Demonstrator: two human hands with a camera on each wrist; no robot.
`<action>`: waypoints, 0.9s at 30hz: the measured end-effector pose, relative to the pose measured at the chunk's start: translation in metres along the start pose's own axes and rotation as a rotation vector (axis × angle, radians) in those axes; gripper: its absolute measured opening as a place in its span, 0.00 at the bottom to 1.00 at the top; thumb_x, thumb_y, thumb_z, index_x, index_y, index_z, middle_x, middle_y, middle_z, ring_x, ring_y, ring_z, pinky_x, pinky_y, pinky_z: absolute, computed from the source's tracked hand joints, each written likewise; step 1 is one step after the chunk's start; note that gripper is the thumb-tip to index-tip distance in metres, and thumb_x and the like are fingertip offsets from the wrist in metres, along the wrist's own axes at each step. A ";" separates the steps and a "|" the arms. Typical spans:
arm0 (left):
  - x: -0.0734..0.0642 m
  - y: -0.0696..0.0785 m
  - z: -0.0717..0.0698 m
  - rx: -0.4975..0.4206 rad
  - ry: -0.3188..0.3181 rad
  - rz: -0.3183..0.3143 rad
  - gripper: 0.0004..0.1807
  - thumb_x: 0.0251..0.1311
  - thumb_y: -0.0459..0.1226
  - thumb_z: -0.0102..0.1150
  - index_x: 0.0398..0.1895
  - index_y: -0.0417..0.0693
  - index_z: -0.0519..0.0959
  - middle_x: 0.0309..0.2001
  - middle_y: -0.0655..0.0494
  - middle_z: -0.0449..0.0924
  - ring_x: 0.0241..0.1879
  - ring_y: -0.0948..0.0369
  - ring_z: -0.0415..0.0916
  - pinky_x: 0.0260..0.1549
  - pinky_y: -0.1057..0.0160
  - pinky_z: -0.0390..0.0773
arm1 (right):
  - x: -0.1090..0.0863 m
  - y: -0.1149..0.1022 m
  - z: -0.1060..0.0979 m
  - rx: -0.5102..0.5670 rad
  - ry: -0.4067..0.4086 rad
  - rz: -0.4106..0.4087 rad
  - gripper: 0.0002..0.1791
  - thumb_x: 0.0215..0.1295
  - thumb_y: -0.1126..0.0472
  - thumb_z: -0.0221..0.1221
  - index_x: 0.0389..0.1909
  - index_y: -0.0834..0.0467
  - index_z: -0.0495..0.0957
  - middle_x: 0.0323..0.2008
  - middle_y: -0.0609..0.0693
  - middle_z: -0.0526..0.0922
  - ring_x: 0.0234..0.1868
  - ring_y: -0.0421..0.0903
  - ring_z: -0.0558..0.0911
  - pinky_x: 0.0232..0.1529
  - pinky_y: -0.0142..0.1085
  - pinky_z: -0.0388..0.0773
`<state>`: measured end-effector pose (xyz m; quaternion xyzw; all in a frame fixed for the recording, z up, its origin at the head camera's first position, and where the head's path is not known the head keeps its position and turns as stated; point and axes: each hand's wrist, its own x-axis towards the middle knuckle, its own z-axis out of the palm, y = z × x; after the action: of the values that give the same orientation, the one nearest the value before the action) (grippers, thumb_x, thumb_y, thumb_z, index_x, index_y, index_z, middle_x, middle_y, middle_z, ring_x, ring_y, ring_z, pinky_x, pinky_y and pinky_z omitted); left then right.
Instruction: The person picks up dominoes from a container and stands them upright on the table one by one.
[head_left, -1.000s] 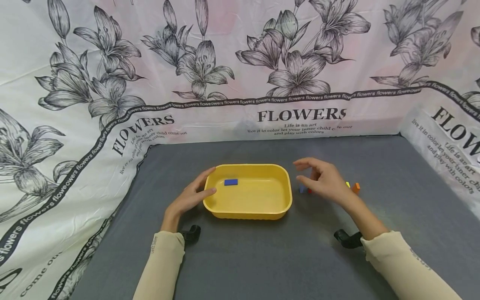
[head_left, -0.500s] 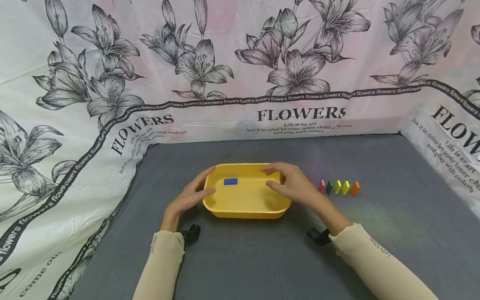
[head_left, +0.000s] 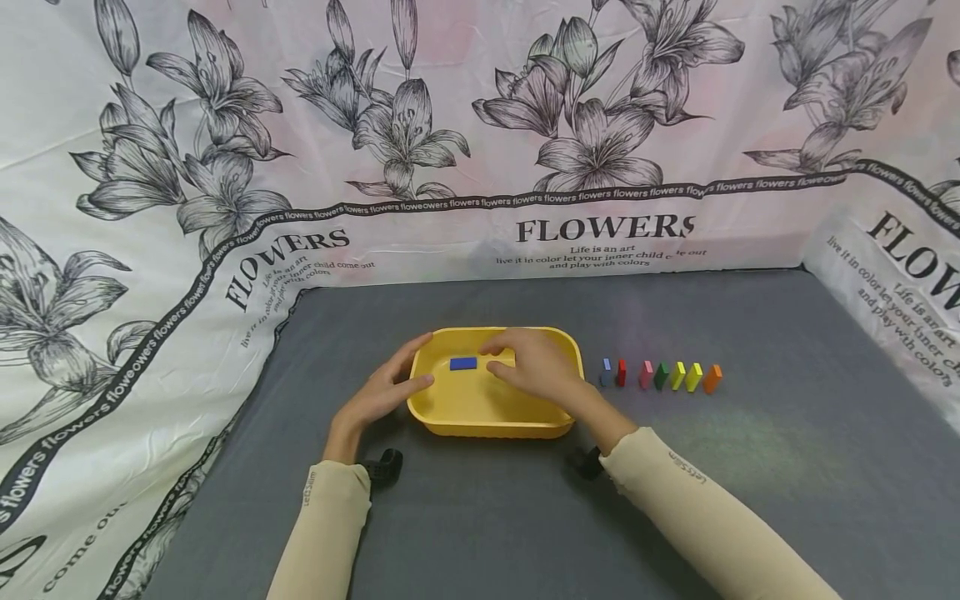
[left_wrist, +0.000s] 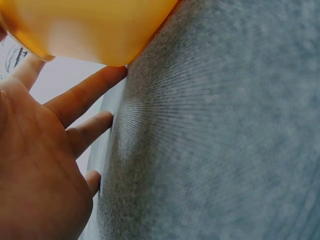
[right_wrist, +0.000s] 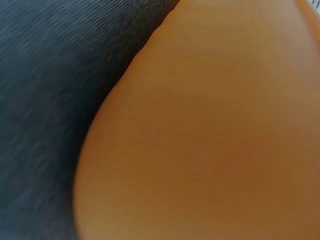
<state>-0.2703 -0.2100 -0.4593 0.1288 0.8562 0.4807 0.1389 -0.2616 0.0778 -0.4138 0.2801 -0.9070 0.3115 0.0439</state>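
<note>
A yellow plastic tray [head_left: 495, 429] stands on the grey table, with a flat blue block [head_left: 462, 364] lying inside it. My left hand [head_left: 380, 387] holds the tray's left end, thumb over the rim and fingers along the outside. In the left wrist view the spread fingers [left_wrist: 82, 95] reach under the tray wall [left_wrist: 90, 30]. Over the tray's right half is my right hand [head_left: 534, 364], thumb and forefinger apart and pointing at the blue block, nothing between them. The right wrist view is filled by the tray's outer wall [right_wrist: 200, 130].
To the right of the tray stands a row of small upright blocks: a light blue block [head_left: 606, 372], a red block [head_left: 621, 373], a pink block [head_left: 646, 374], a green block [head_left: 661, 376], two yellow blocks [head_left: 686, 377] and an orange block [head_left: 712, 379]. A flower-printed cloth [head_left: 420, 242] hangs behind.
My right hand has moved left from beside the row of blocks to over the tray, near the blue block. The row of blocks is now uncovered. My left hand has stayed put.
</note>
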 end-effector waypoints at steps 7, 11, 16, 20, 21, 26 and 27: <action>-0.001 0.001 0.000 -0.003 -0.006 0.006 0.38 0.71 0.48 0.59 0.78 0.80 0.54 0.82 0.59 0.52 0.80 0.46 0.52 0.75 0.33 0.51 | 0.019 -0.006 0.018 -0.039 -0.037 0.060 0.14 0.66 0.59 0.66 0.52 0.55 0.86 0.47 0.51 0.89 0.49 0.50 0.86 0.51 0.45 0.83; 0.000 0.000 0.000 -0.009 -0.011 0.023 0.38 0.71 0.47 0.58 0.79 0.80 0.54 0.82 0.59 0.51 0.81 0.47 0.51 0.76 0.33 0.50 | 0.028 -0.008 0.026 -0.005 -0.064 0.100 0.14 0.65 0.60 0.67 0.51 0.55 0.86 0.48 0.52 0.89 0.50 0.51 0.86 0.51 0.45 0.83; 0.000 -0.001 0.000 -0.009 -0.011 0.041 0.38 0.71 0.48 0.59 0.79 0.79 0.54 0.82 0.58 0.52 0.80 0.47 0.52 0.76 0.34 0.50 | 0.036 -0.010 0.033 -0.043 -0.107 0.166 0.13 0.66 0.61 0.66 0.51 0.54 0.86 0.48 0.51 0.89 0.49 0.49 0.85 0.53 0.45 0.83; -0.001 -0.001 0.000 -0.002 -0.004 0.042 0.37 0.71 0.48 0.59 0.78 0.80 0.55 0.81 0.58 0.53 0.80 0.47 0.53 0.75 0.33 0.51 | 0.042 -0.012 0.039 -0.135 -0.146 0.173 0.09 0.67 0.62 0.64 0.46 0.53 0.87 0.44 0.47 0.89 0.40 0.45 0.83 0.46 0.42 0.82; -0.001 0.000 -0.001 0.000 -0.003 0.039 0.37 0.71 0.48 0.59 0.78 0.80 0.55 0.81 0.58 0.53 0.80 0.47 0.53 0.75 0.33 0.51 | 0.043 -0.013 0.040 -0.160 -0.159 0.171 0.08 0.67 0.62 0.64 0.45 0.52 0.87 0.43 0.47 0.89 0.38 0.44 0.82 0.45 0.41 0.82; 0.000 -0.001 0.000 0.005 -0.007 0.038 0.38 0.71 0.46 0.58 0.79 0.77 0.54 0.82 0.58 0.52 0.80 0.46 0.52 0.75 0.33 0.51 | 0.047 -0.019 0.045 -0.249 -0.235 0.169 0.10 0.72 0.60 0.60 0.49 0.52 0.85 0.48 0.47 0.87 0.43 0.44 0.83 0.49 0.42 0.82; 0.000 -0.001 0.000 0.002 -0.009 0.041 0.38 0.72 0.45 0.58 0.80 0.76 0.53 0.82 0.58 0.51 0.80 0.46 0.52 0.76 0.33 0.50 | 0.047 -0.021 0.046 -0.268 -0.243 0.169 0.11 0.73 0.60 0.59 0.51 0.52 0.85 0.49 0.48 0.87 0.46 0.45 0.83 0.50 0.43 0.82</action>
<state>-0.2706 -0.2106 -0.4596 0.1487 0.8533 0.4818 0.1329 -0.2855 0.0148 -0.4275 0.2301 -0.9592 0.1546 -0.0553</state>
